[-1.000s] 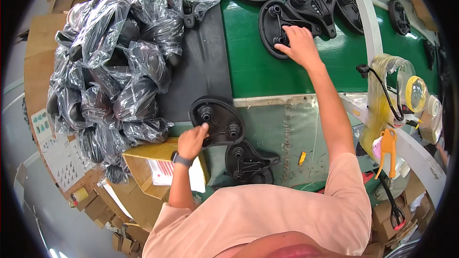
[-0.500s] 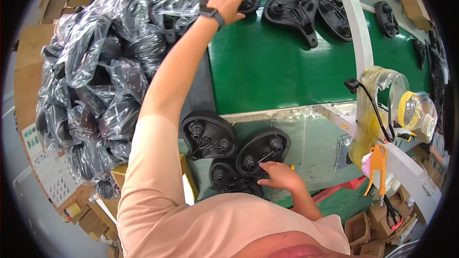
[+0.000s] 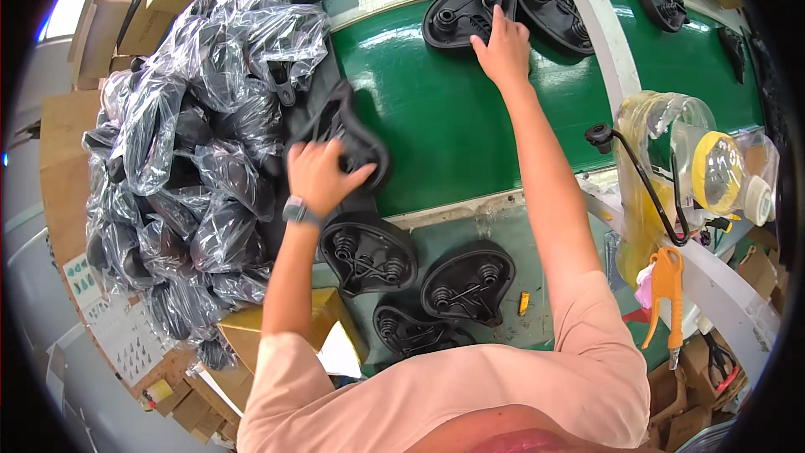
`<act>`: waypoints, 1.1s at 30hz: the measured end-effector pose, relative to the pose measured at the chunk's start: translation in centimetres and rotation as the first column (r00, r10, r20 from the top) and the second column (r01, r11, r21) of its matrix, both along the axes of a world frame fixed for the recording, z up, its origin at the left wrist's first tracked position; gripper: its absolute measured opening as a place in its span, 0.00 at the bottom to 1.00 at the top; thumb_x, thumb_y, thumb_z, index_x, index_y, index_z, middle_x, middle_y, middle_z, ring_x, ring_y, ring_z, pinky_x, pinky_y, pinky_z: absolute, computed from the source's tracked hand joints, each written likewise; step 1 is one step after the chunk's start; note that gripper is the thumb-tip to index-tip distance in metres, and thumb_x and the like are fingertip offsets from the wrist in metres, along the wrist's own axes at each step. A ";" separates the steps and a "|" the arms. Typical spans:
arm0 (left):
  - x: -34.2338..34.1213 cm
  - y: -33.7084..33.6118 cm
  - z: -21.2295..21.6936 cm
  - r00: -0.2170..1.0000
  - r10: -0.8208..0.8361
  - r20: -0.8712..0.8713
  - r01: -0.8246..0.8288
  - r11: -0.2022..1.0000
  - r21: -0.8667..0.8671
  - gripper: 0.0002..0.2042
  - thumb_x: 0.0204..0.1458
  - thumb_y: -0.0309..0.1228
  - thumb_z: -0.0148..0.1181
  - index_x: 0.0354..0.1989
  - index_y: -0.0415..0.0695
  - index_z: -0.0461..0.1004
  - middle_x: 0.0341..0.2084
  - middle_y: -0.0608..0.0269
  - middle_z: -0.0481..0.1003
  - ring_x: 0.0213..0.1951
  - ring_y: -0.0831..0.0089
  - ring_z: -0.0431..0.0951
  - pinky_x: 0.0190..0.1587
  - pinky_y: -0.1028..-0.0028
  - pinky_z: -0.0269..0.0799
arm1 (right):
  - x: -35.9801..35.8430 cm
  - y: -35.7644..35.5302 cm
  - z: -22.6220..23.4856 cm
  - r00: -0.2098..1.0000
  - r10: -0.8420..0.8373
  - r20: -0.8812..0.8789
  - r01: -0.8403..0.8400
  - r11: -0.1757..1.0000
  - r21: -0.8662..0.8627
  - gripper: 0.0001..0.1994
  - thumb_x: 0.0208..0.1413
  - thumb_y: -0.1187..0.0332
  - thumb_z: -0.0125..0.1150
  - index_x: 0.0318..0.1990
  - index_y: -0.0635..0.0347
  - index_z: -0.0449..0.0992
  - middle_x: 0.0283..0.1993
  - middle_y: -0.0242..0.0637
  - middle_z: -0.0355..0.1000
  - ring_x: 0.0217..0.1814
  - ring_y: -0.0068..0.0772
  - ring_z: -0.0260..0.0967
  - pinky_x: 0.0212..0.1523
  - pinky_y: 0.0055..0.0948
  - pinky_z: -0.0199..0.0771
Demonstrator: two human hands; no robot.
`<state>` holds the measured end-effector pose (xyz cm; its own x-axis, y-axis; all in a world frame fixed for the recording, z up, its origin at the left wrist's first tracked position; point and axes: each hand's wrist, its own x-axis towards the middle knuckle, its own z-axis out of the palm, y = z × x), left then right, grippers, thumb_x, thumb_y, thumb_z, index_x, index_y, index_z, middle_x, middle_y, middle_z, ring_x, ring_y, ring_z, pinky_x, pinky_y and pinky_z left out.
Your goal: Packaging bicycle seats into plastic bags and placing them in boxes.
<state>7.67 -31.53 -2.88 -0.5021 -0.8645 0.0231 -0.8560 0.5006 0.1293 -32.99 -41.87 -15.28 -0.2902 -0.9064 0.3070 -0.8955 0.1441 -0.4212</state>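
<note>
Black bicycle saddles lie underside up, with their coil springs and rails showing. My left hand grips one dark saddle, smeared by motion, at the left end of the green belt. Its thumb reaches along the near side, and part of the saddle is hidden behind the fingers. Farther off, my right hand has its thumb and fingers round the narrow nose of another saddle on the belt. Close to my body lie a left saddle, a right saddle and a partly covered saddle.
Plastic-wrapped saddles are heaped at left beside a cardboard box. A white post crosses the belt. An orange air gun hangs at right near a clear bottle. More saddles lie along the far side.
My left hand has brought a saddle from the far end toward me. My right hand has left the near saddle and reached out to one on the belt. The view has shifted slightly.
</note>
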 end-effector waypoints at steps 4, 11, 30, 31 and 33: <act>10.6 8.4 -0.8 0.890 0.416 0.187 -0.438 0.893 0.099 0.27 0.47 0.61 0.79 0.34 0.48 0.78 0.26 0.57 0.82 0.32 0.52 0.82 0.47 0.53 0.71 | 1.4 2.0 2.1 1.000 0.022 -0.017 -0.022 1.000 0.008 0.33 0.54 0.52 0.80 0.64 0.59 0.80 0.44 0.39 0.83 0.50 0.53 0.75 0.53 0.50 0.75; 14.0 12.7 -5.5 0.928 0.362 0.086 -0.369 0.925 0.093 0.25 0.46 0.57 0.80 0.39 0.49 0.81 0.30 0.64 0.80 0.39 0.57 0.79 0.51 0.56 0.68 | 3.1 23.9 14.1 0.954 -0.074 0.291 -0.132 0.767 0.628 0.35 0.49 0.56 0.81 0.67 0.57 0.81 0.37 0.46 0.81 0.42 0.53 0.77 0.49 0.51 0.79; 13.3 13.8 -6.0 0.934 0.357 0.033 -0.348 0.925 -0.155 0.21 0.51 0.52 0.75 0.38 0.49 0.79 0.36 0.62 0.80 0.45 0.57 0.78 0.56 0.54 0.66 | -4.8 1.9 2.0 0.952 -0.248 -0.179 0.260 0.965 0.046 0.19 0.56 0.47 0.68 0.32 0.52 0.90 0.35 0.45 0.86 0.44 0.59 0.82 0.50 0.60 0.76; 13.1 13.6 -5.5 0.936 0.348 0.040 -0.340 0.929 -0.147 0.21 0.52 0.53 0.74 0.39 0.48 0.79 0.36 0.62 0.79 0.45 0.56 0.78 0.56 0.54 0.66 | -2.4 5.1 3.3 0.978 -0.193 -0.082 0.198 0.978 0.058 0.19 0.56 0.47 0.68 0.30 0.54 0.88 0.34 0.47 0.85 0.42 0.61 0.82 0.46 0.61 0.75; 12.5 13.2 -5.3 0.940 0.330 0.080 -0.319 0.939 -0.126 0.22 0.54 0.55 0.73 0.41 0.48 0.80 0.38 0.60 0.81 0.47 0.55 0.78 0.56 0.54 0.67 | 2.7 12.8 6.7 1.000 0.001 0.028 -0.004 0.994 0.109 0.24 0.57 0.43 0.69 0.26 0.56 0.86 0.32 0.49 0.83 0.41 0.60 0.80 0.47 0.61 0.73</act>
